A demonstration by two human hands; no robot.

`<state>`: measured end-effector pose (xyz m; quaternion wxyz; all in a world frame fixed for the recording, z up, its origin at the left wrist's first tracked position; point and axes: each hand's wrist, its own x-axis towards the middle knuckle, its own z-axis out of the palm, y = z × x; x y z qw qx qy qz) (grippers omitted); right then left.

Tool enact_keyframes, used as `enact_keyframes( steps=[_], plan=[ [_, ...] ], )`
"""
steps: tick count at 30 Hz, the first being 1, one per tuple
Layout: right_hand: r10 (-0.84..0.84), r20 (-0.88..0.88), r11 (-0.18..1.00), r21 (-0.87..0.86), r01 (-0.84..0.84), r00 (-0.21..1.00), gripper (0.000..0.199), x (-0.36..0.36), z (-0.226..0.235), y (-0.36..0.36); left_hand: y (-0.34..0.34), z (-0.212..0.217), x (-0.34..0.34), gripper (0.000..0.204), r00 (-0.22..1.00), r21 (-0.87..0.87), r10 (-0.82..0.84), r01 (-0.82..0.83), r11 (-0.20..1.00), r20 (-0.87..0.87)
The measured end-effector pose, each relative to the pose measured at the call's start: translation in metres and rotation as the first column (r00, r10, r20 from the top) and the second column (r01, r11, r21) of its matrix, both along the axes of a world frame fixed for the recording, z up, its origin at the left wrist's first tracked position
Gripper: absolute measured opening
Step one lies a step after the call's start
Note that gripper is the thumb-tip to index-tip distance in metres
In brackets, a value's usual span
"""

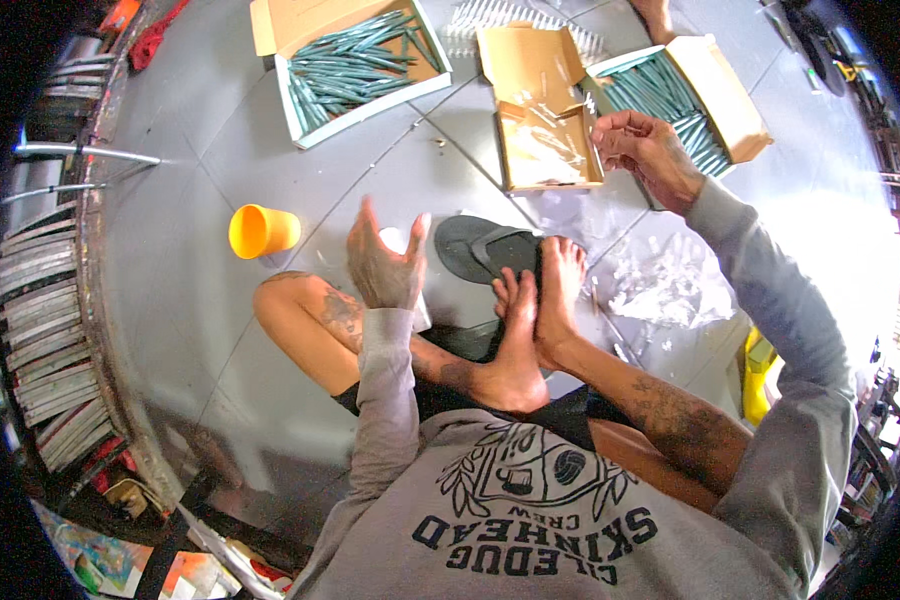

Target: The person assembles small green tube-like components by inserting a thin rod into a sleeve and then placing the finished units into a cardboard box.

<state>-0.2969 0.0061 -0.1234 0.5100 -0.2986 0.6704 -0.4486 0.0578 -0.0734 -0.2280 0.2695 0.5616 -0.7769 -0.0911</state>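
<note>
My left hand point(388, 262) is raised over my crossed legs, with thumb and index finger spread wide; its other fingers are mostly hidden. A white round-ended object point(394, 240) shows in the gap behind it, and whether the hand touches it I cannot tell. My right hand point(650, 155) pinches its fingertips together beside a small cardboard box point(553, 178) holding thin clear pieces. Whatever is between those fingertips is too small to make out. Beyond that hand stands an open box of teal pen-like sticks point(660, 100).
Another open box of teal sticks point(355, 70) lies at the far left. Clear pieces point(520, 28) are spread behind the small box. A yellow cup point(265, 231), black sandals point(485, 250) and a clear plastic bag point(675, 285) lie around my feet. Racks point(45, 320) line the left side.
</note>
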Motion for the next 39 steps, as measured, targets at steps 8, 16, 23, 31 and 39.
enact_keyframes(
  steps=[8, 16, 23, 31, 39],
  plan=[
    [0.071, -0.305, 0.997, 0.001, -0.074, 0.950, 0.027, 0.066, 0.140, 0.068, 0.063, 0.145, -0.135, 0.041, 0.286, 0.224, -0.019, 0.787, 0.574, -0.958],
    [0.071, -0.510, 0.974, -0.151, -0.170, 0.857, 0.032, 0.081, 0.169, 0.090, 0.075, 0.178, -0.124, 0.019, 0.336, 0.305, -0.003, 0.857, 0.415, -0.942],
    [0.089, -0.365, 0.959, -0.220, -0.178, 0.927, 0.013, 0.095, 0.162, 0.090, 0.080, 0.191, -0.111, 0.017, 0.336, 0.268, -0.127, 0.887, 0.377, -0.933],
    [-0.079, -0.555, 0.966, -0.247, -0.073, 0.828, 0.017, 0.101, 0.174, 0.092, 0.096, 0.207, -0.107, 0.021, 0.379, 0.306, -0.123, 0.868, 0.391, -0.917],
    [0.020, -0.473, 0.960, -0.237, -0.150, 0.881, 0.018, 0.097, 0.189, 0.089, 0.097, 0.204, -0.109, 0.016, 0.294, 0.225, -0.092, 0.866, 0.446, -0.951]
  ],
)
